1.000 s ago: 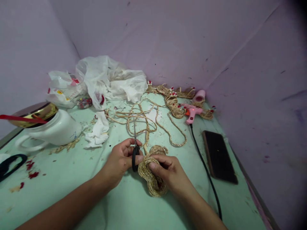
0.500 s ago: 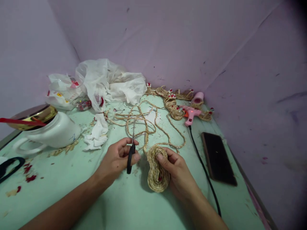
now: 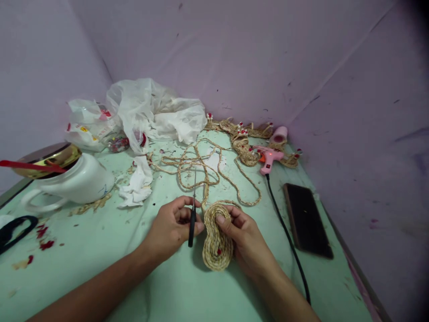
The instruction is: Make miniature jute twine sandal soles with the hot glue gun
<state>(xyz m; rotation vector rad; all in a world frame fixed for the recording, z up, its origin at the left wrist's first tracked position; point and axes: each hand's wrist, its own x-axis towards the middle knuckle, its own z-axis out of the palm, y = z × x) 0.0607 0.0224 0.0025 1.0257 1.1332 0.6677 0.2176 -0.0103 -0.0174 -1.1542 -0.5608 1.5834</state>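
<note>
My left hand [image 3: 177, 223] is closed around small black-handled scissors [image 3: 192, 228], whose thin metal blades point away from me. Beside it, my right hand [image 3: 243, 232] grips a coil of braided straw cord [image 3: 217, 259] wound into a figure-eight shape, thumb on top and fingers behind. A red speck shows in the coil's lower loop. From the coil's top a loose braided cord [image 3: 206, 192] trails over the table in wide loops. The left fingertips are close to the coil's upper left edge; whether they touch it I cannot tell.
A pink glue gun [image 3: 271, 156] with a black cable lies behind a phone [image 3: 308, 219] on the right. More braided pieces [image 3: 246, 150] with red and white beads line the wall. At left are a white teapot [image 3: 80, 183], crumpled tissue [image 3: 136, 185] and plastic bags [image 3: 157, 112].
My left hand and the scissors have moved right, closer to the coil. The coil has shifted slightly left and turned a little in my right hand.
</note>
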